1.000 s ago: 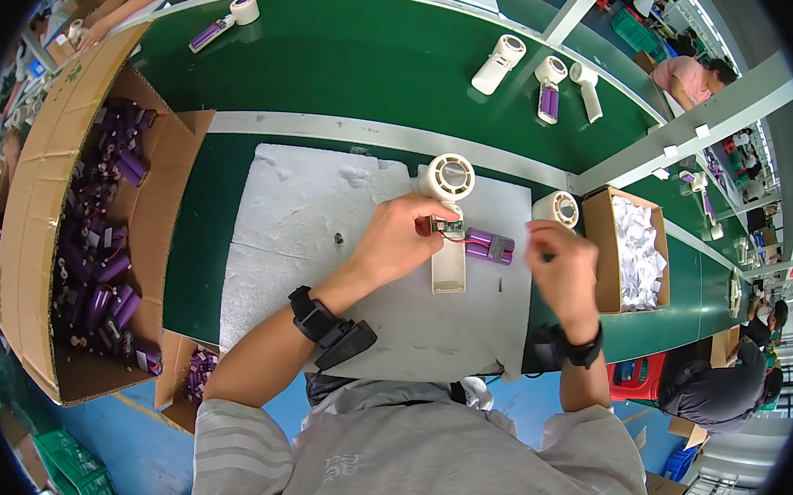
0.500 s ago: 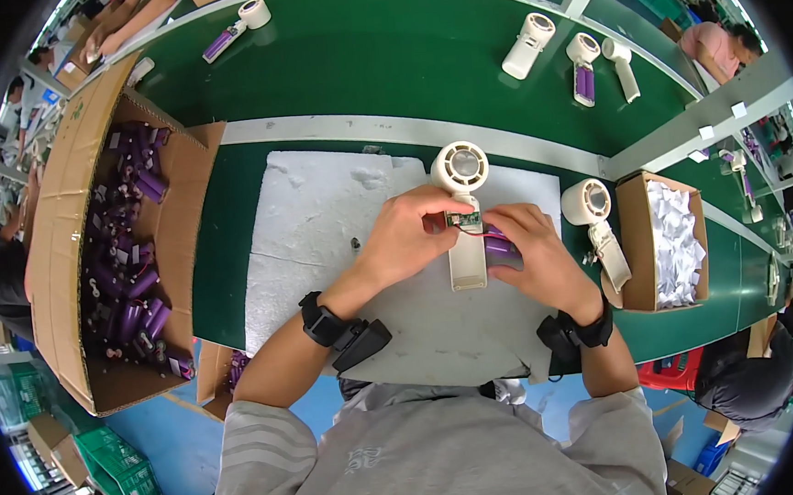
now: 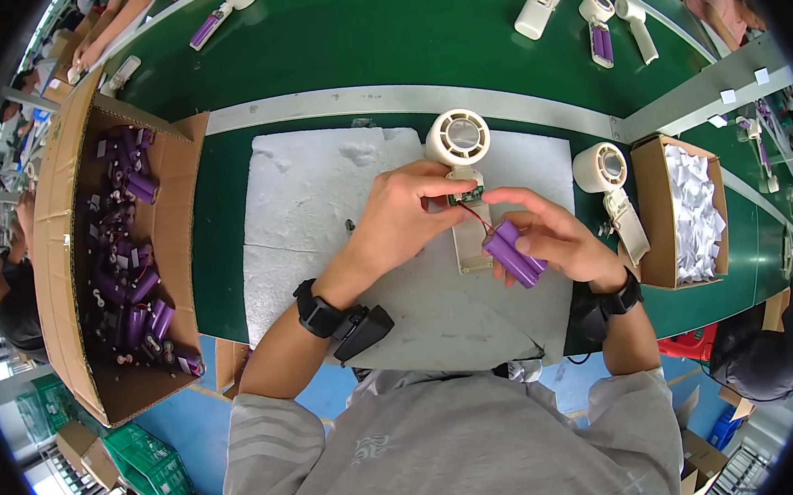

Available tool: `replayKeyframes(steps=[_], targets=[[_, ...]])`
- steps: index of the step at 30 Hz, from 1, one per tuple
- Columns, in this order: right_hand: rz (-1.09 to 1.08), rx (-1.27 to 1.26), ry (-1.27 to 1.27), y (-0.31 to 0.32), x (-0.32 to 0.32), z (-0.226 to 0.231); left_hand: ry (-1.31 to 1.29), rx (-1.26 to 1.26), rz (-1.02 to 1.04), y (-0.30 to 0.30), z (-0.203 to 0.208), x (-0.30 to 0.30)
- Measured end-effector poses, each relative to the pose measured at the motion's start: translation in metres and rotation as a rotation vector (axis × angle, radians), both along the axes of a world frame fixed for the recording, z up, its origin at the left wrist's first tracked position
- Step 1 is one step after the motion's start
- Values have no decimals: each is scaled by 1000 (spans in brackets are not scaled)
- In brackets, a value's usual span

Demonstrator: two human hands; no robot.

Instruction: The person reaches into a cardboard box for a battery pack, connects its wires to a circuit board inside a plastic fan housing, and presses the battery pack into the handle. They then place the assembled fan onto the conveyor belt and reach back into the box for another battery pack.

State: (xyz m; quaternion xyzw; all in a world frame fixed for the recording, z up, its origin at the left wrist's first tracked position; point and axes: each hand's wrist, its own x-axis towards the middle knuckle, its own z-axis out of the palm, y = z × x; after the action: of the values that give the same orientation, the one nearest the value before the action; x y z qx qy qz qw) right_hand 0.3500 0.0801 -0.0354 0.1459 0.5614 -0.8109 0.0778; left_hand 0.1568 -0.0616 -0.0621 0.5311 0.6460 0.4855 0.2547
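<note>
A white handheld fan [image 3: 458, 139] lies on a white foam pad [image 3: 306, 199], its handle shell [image 3: 473, 247] uncovered and toward me. My left hand [image 3: 393, 218] is closed, thumb and fingers pinching a small green circuit board [image 3: 468, 195] at the top of the handle. My right hand [image 3: 562, 240] grips a purple battery pack [image 3: 515, 256] of joined cells, tilted beside the handle. A red wire [image 3: 475, 213] runs from the board to the pack. Some of my right fingers are hidden behind the cells.
At left stands a cardboard box [image 3: 71, 261] of purple battery packs. On the right are another fan [image 3: 601, 169] with its handle open and a carton [image 3: 657, 220] of white pieces. Several fans lie on the green belt [image 3: 382, 37] beyond a pale rail [image 3: 331, 103].
My right hand has drawn the battery pack out and turned it, so more of its cells shows beside the handle. The left hand stays at the circuit board. The whole view has shifted slightly.
</note>
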Motion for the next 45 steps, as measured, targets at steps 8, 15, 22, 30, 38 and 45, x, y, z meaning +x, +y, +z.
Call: replayKeyframes(steps=[8,15,22,30,38,45], targets=[[98,-280,184,-7,6,-2,173,13,26,1,2,5],[59,315,136,-18,4,-2,176,51,48,3,-4,4],[-54,1072,449,-36,-6,-9,207,55,36,2,-5,3],[-99,1152,519,-36,-8,-17,249,62,6,-1,-2,6],[-132,1152,444,-35,-2,-15,207,63,-27,-1,-1,1],[-109,1230,461,-32,-4,-15,203,85,-41,-1,-2,2]])
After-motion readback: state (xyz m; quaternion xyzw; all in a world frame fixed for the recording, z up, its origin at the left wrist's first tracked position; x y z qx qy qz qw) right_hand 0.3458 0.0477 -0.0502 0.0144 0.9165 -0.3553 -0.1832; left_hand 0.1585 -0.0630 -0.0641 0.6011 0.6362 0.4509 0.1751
